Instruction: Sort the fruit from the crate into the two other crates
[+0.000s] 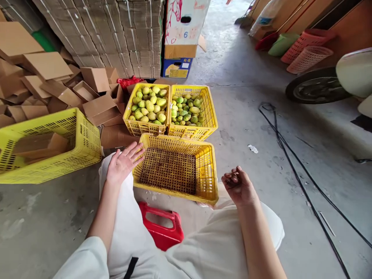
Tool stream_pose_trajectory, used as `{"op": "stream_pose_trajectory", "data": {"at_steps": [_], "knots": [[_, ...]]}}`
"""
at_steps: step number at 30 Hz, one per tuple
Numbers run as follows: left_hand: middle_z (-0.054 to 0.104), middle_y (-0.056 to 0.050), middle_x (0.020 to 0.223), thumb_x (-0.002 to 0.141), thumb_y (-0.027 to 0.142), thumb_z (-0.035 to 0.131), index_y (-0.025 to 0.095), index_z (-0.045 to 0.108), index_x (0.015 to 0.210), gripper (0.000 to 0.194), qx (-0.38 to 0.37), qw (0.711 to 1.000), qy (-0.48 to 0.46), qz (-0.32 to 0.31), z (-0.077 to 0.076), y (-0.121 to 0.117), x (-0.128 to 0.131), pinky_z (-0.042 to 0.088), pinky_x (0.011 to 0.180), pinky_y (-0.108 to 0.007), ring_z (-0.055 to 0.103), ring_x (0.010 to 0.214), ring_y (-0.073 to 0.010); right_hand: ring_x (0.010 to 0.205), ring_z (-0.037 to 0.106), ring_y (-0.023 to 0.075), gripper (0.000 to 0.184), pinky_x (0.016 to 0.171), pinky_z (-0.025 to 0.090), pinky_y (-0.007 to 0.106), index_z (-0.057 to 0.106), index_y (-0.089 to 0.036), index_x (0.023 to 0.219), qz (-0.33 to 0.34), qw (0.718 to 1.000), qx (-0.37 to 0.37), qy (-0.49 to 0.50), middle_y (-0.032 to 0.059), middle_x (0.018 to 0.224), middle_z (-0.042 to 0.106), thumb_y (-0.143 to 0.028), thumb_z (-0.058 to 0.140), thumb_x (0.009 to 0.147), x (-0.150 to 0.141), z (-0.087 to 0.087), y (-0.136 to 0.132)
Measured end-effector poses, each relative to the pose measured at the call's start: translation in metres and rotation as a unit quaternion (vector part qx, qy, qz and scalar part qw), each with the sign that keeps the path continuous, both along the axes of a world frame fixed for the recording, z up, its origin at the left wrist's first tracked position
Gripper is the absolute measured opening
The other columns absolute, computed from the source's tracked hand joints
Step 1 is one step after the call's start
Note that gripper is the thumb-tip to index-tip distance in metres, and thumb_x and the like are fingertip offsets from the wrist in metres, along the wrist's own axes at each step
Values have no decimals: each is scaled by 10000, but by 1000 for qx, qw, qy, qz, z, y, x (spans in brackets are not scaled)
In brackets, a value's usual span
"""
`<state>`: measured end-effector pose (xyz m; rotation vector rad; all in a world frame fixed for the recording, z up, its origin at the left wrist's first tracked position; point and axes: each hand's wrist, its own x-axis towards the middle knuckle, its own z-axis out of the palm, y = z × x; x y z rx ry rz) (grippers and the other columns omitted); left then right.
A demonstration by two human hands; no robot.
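My left hand [123,162] is raised palm up with its fingers spread, holding nothing. Its fingertips overlap the left rim of a yellow plastic crate [207,166] between my knees; contact cannot be judged. The crate's brown-stained, perforated bottom shows. Right of that crate, my right hand [238,186] hovers above my knee, fingers loosely curled and apart, with nothing visible in it. Beyond stand two more yellow crates: the left is heaped with yellow-green oval fruits [149,102], the right holds smaller, greener fruits [187,110].
A yellow-green crate [87,135] with cardboard inside stands at left, before piled cardboard boxes [48,66]. Flattened cartons [116,35] are stacked behind. A red plastic stool [165,232] is beneath me. Black cable [281,139] crosses the floor at right, near a wheel [319,87].
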<state>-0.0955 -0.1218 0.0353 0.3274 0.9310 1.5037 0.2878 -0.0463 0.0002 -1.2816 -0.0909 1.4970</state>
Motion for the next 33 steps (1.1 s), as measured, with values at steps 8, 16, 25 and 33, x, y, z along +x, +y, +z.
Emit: {"op": "stream_pose_trajectory", "data": {"at_steps": [8,16,25,33], "knots": [[774,-59,846,916,168,518,142,739,840,235,-183,979,-31,88,-8,16,5,587,748,-260,739,779,-146,454,603,103,178,463,534,165,637,-167,673,-7,999,-51,12,-22,442,537,-116,534,809,-6,0,10],[800,-86,976,966,201,465,127,764,937,309,-170,982,-37,69,-1,15,6,608,835,-299,753,917,-179,473,603,85,87,425,507,144,651,-169,697,12,999,-43,6,-19,544,637,-96,694,678,-4,-10,8],[663,-157,1446,937,310,537,100,753,1181,388,-122,992,-8,-17,-9,10,-5,433,1197,-449,485,1480,-305,504,569,43,268,474,495,107,622,-178,684,9,1000,1,-7,-56,593,647,-98,870,624,3,-19,6],[700,-140,1393,910,329,594,136,759,1179,370,-124,991,46,-7,-7,8,-11,525,1113,-415,601,1367,-286,509,649,85,61,489,557,147,720,-180,816,-12,1000,-17,14,-17,621,708,-126,692,810,13,-8,2]]}}
